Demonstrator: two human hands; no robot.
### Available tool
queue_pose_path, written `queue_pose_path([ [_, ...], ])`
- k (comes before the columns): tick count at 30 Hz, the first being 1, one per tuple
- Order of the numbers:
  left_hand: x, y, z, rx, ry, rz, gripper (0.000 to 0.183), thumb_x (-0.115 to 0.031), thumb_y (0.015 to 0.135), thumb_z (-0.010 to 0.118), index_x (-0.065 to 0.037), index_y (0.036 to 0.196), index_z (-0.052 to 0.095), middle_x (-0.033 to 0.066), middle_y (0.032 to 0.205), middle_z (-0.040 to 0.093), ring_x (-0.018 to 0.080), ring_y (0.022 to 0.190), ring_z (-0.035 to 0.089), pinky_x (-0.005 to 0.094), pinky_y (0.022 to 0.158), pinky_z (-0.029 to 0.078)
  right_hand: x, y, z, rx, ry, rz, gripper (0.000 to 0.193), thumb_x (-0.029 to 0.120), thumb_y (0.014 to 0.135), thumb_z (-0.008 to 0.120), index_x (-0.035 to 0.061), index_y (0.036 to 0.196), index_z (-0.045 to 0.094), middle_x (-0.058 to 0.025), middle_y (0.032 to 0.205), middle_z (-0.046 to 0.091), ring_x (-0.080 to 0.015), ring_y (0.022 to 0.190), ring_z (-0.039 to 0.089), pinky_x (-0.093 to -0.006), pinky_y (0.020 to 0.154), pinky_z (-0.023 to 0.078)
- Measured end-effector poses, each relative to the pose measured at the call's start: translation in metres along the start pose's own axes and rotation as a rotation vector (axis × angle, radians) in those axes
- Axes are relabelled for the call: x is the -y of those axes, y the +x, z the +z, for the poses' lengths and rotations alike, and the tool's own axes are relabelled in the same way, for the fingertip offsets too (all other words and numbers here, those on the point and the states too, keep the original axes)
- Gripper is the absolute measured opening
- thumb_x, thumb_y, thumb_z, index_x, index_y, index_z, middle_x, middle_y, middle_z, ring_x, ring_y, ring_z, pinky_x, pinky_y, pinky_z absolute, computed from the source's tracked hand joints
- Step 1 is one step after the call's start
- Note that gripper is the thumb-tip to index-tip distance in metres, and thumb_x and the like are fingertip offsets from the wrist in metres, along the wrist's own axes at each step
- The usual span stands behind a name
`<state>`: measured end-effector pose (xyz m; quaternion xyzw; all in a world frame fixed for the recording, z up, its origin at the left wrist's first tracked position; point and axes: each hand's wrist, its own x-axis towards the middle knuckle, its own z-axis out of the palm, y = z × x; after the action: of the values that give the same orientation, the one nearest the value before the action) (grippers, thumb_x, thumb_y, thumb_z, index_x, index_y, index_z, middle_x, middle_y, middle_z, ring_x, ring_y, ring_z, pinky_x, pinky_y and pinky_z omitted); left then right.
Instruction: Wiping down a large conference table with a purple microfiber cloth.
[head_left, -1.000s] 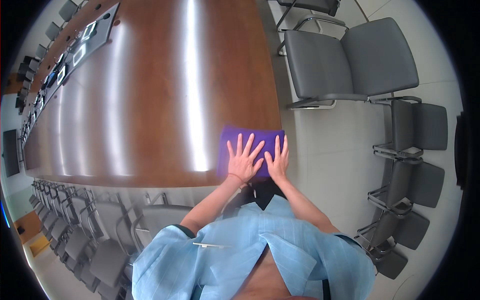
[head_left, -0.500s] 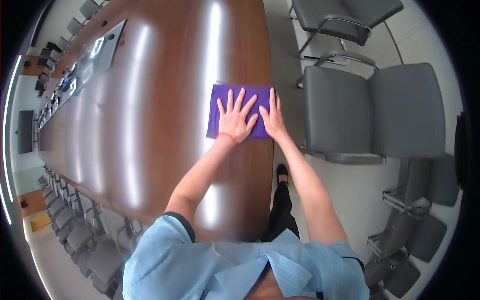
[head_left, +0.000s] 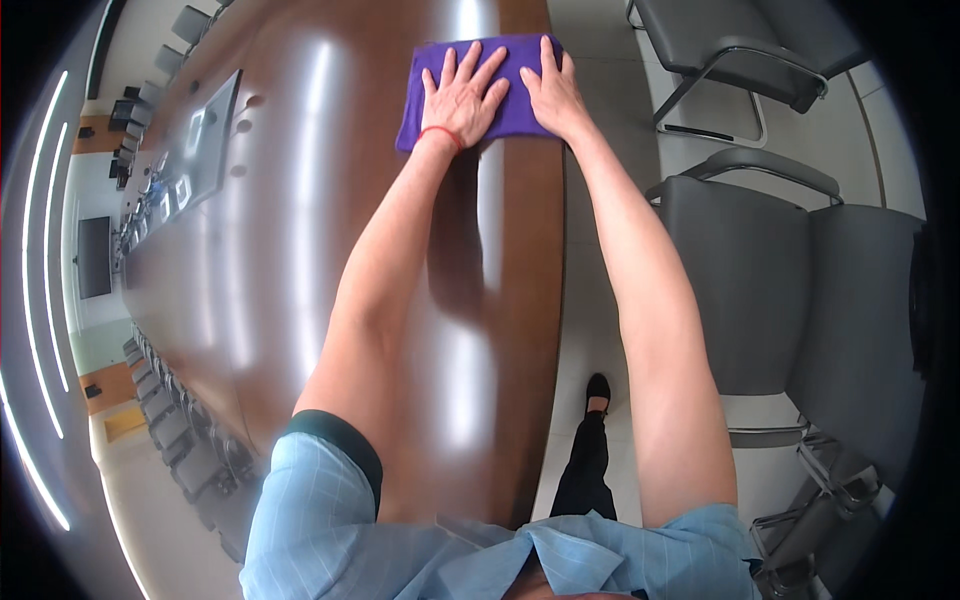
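At twelve o'clock on the table point(head_left: 270, 300), the purple cloth point(head_left: 516, 120), probably light, soft and easily slid, lies under the left hand point(head_left: 459, 106) and right hand point(head_left: 555, 102) (both palm-down, slightly apart), its eight-o'clock corner seemingly the handiest hold.

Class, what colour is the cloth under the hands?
Purple; the cloth shows best in the head view.
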<state>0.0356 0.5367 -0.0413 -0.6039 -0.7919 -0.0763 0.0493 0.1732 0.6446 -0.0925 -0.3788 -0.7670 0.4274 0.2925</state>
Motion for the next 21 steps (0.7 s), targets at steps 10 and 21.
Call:
queue_pose_path([
  [10, 0.013, 0.007, 0.002, -0.007, 0.017, 0.033, 0.061, -0.064, 0.106, 0.039, -0.044, 0.164, 0.034, 0.0036, 0.174, 0.028, 0.0384, 0.16, 0.023, 0.0659, 0.127, 0.015, 0.028, -0.015, 0.0, -0.041, -0.345, 0.127, 0.076, 0.055, 0.107, 0.046, 0.0168, 0.168, 0.023, -0.0254, 0.171, 0.021, -0.0449, 0.16, 0.014, -0.0726, 0.122, 0.021],
  [21, 0.011, -0.23, -0.042, 0.006, -0.058, 0.083, 0.062, -0.057, 0.105, 0.046, -0.037, 0.163, 0.038, 0.0053, 0.173, 0.029, 0.041, 0.16, 0.021, 0.0716, 0.124, 0.015, 0.095, -0.245, 0.035, 0.033, -0.761, -0.226, 0.061, 0.038, 0.107, 0.052, 0.0232, 0.165, 0.036, -0.0094, 0.173, 0.029, -0.0391, 0.16, 0.019, -0.063, 0.129, 0.012],
])
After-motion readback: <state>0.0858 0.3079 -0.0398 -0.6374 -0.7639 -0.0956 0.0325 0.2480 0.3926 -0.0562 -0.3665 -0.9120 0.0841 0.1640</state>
